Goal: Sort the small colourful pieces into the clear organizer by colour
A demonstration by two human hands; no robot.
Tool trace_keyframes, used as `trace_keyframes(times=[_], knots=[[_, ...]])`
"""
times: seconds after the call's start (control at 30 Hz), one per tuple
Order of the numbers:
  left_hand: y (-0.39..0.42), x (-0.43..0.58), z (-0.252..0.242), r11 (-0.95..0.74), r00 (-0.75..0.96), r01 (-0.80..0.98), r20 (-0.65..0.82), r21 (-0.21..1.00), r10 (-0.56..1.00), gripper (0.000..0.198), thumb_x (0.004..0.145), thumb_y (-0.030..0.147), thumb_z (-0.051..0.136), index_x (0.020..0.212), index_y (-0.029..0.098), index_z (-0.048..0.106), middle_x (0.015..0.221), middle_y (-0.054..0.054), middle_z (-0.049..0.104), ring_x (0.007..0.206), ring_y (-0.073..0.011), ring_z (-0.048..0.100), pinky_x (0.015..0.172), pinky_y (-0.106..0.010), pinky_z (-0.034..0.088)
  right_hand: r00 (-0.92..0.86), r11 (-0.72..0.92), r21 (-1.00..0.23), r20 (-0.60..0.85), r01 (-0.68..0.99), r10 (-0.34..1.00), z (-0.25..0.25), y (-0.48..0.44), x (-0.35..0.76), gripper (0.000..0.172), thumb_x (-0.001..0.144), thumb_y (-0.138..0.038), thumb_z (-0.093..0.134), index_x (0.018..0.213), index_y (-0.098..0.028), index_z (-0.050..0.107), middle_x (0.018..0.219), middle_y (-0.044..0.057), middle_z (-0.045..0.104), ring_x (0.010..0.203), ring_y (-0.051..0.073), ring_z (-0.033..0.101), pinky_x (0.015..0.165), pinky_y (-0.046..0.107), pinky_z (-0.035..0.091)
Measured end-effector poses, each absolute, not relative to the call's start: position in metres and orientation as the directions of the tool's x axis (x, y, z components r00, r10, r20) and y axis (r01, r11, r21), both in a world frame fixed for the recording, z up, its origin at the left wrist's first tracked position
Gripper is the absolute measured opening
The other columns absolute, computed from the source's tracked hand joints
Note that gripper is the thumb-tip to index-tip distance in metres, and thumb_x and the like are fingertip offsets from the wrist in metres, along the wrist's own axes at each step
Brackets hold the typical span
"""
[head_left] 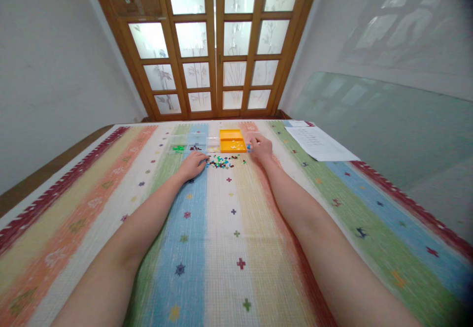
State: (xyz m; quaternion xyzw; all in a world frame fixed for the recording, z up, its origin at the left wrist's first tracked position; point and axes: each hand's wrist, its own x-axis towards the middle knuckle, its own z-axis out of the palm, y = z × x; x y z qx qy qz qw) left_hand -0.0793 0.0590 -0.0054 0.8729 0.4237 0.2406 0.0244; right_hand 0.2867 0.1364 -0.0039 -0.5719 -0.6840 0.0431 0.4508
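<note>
A loose pile of tiny coloured pieces (220,162), green, blue, white and dark, lies on the striped tablecloth. My left hand (192,165) rests at the pile's left edge, fingers stretched towards it and no piece visible in them. My right hand (261,147) is closed, its fingertips together over a clear box with blue pieces (249,147); whatever they pinch is too small to make out. Between the hands stands an open yellow box (233,133) with small pale pieces in its front half. To its left, clear boxes hold green pieces (179,148) and dark red-brown pieces (195,147).
The patterned tablecloth (221,248) covers the table. Sheets of paper (320,145) lie at the far right. A glass panel (384,125) leans by the right wall, and wooden glazed doors (216,61) stand beyond the table's far edge.
</note>
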Motion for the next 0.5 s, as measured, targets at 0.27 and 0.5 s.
trace_keyframes(times=[0.27,0.5], knots=[[0.061,-0.08,-0.007,-0.658,0.544,0.718,0.406,0.23,0.735,0.032,0.1,0.025,0.052,0.122,0.022,0.076,0.123,-0.01,0.073,0.121,-0.0277,0.061,0.112,-0.047,0.048,-0.386,0.614,-0.34,0.541,0.712,0.747,0.004,0.123,0.261,0.018,0.086,-0.018,0.061,0.095,-0.019,0.076,0.107,0.01,0.071,0.104,0.025,0.062,0.097,0.037,0.048],[0.06,-0.08,-0.007,-0.651,0.541,0.721,0.394,0.236,0.743,0.032,0.1,0.025,0.053,0.121,0.023,0.077,0.124,-0.008,0.073,0.123,-0.0272,0.061,0.114,-0.047,0.047,-0.6,0.676,-0.195,0.335,0.711,0.727,0.024,0.103,0.246,0.018,0.092,-0.02,0.064,0.102,-0.018,0.079,0.105,0.01,0.071,0.099,0.025,0.062,0.087,0.033,0.044]])
